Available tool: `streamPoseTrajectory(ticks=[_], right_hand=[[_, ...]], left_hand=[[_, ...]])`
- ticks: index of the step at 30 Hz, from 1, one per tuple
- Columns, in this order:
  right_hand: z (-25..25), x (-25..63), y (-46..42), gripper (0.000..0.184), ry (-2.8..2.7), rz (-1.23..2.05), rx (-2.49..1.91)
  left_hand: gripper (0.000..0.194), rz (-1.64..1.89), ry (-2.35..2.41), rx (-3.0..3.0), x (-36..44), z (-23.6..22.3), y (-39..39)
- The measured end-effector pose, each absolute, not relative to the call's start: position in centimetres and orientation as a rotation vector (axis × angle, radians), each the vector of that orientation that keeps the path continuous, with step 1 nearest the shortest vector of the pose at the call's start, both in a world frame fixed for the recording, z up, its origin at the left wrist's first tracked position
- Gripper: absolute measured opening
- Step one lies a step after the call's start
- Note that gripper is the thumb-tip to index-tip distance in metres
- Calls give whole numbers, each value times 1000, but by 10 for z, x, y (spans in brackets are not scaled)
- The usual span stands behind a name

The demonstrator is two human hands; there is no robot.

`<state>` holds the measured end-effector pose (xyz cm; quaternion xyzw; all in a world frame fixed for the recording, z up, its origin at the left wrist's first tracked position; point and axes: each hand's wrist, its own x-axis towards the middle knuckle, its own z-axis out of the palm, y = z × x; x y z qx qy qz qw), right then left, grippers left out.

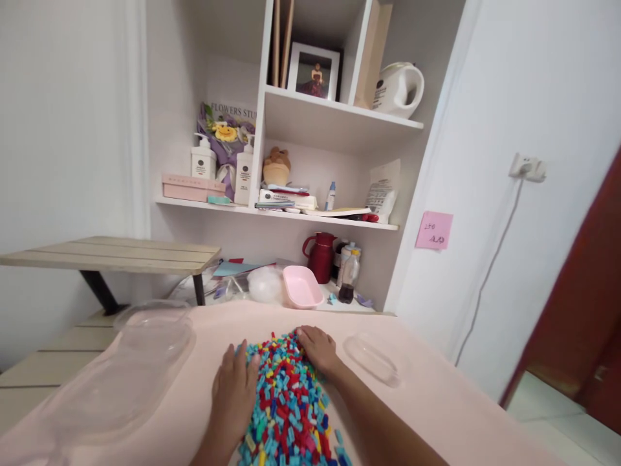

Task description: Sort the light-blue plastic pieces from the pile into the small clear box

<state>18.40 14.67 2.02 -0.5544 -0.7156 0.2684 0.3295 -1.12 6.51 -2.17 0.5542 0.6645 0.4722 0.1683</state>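
A heap of small coloured bricks [288, 401], mostly blue, red and yellow, lies on the pale pink table [436, 401] right in front of me. My left hand [234, 391] rests flat against the heap's left side, fingers stretched out and together. My right hand [317, 349] lies at the heap's far right corner, fingers extended and curved slightly onto the bricks. Neither hand holds anything.
A large clear plastic container [145, 349] sits on the table to the left, a small clear lid [371, 358] to the right. Behind stand a pink tray [301, 286], a red jug [321, 255], bottles, white shelves and a wooden folding table [116, 254].
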Motion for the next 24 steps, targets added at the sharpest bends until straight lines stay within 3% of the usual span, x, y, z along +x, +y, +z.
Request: streamPoseTrajectory(ticks=[5, 12, 17, 24], right_hand=[[20, 172, 136, 50, -1953, 834, -1303], [60, 167, 92, 56, -1822, 1253, -803], [63, 164, 131, 52, -1861, 931, -1184], [38, 125, 180, 33, -2135, 888, -1349]], left_hand=[[48, 1302, 1775, 1688, -4, -24, 58], [48, 1417, 1501, 1640, 0, -6, 52], [49, 1580, 1550, 1449, -15, -6, 59], [45, 1661, 1731, 1316, -26, -18, 73]])
